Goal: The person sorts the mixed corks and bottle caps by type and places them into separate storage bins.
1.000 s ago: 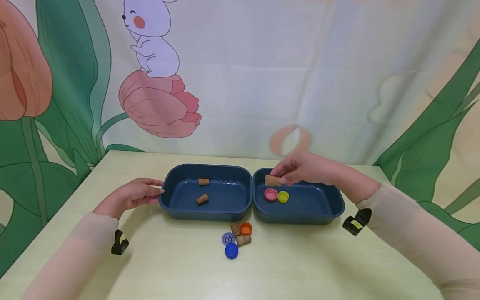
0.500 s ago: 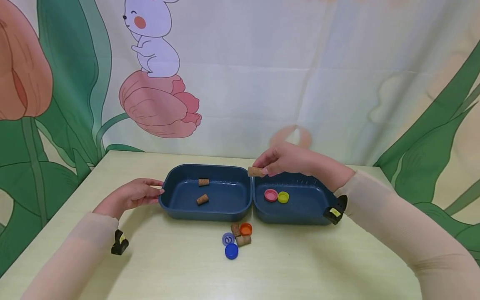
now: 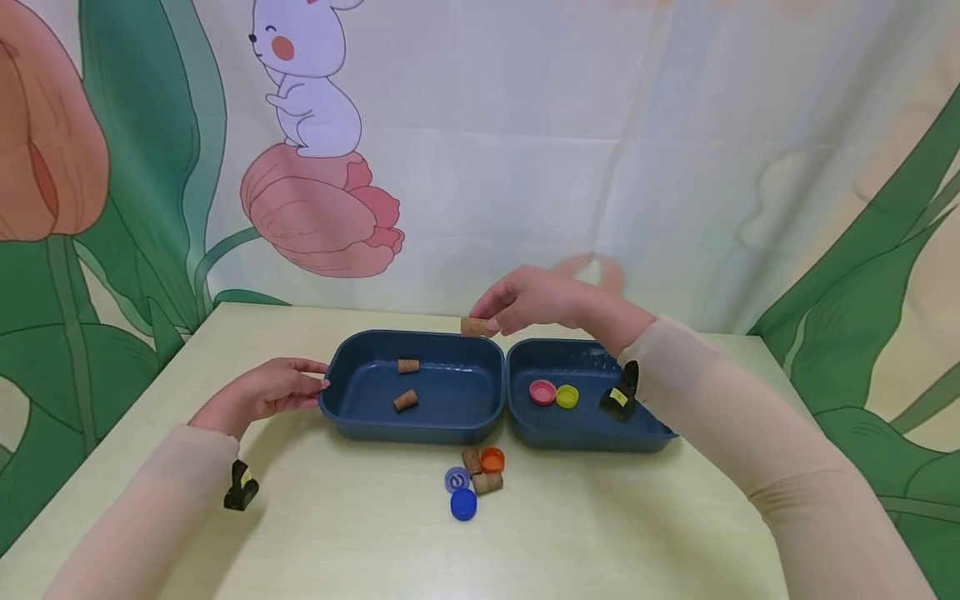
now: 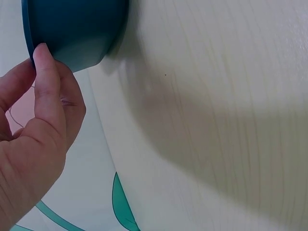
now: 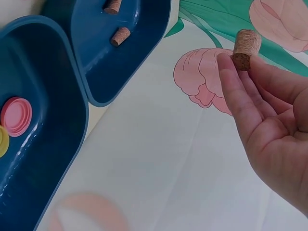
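In the head view, my right hand (image 3: 536, 298) pinches a cork (image 3: 476, 327) above the back rim of the left blue tray (image 3: 420, 433). The right wrist view shows that cork (image 5: 247, 48) between thumb and fingertips. My left hand (image 3: 266, 389) holds the left end of the same tray, its thumb and fingers at the rim (image 4: 27, 29) in the left wrist view. Two corks lie inside this tray, one cork (image 3: 408, 366) behind the other cork (image 3: 406, 400). The right blue tray (image 3: 592, 439) contains a pink bottle cap (image 3: 542, 392) and a yellow bottle cap (image 3: 567, 397).
In front of the trays, a loose cluster lies on the table (image 3: 360, 533): an orange cap (image 3: 492, 460), a lilac cap (image 3: 457, 480), a blue cap (image 3: 463, 504), an upper cork (image 3: 471, 462) and a lower cork (image 3: 488, 483). A printed curtain (image 3: 480, 192) hangs behind.
My right hand has carried the cork leftward and slightly up, from above the right tray to the back rim of the left one. My left hand has stayed at the tray's end.
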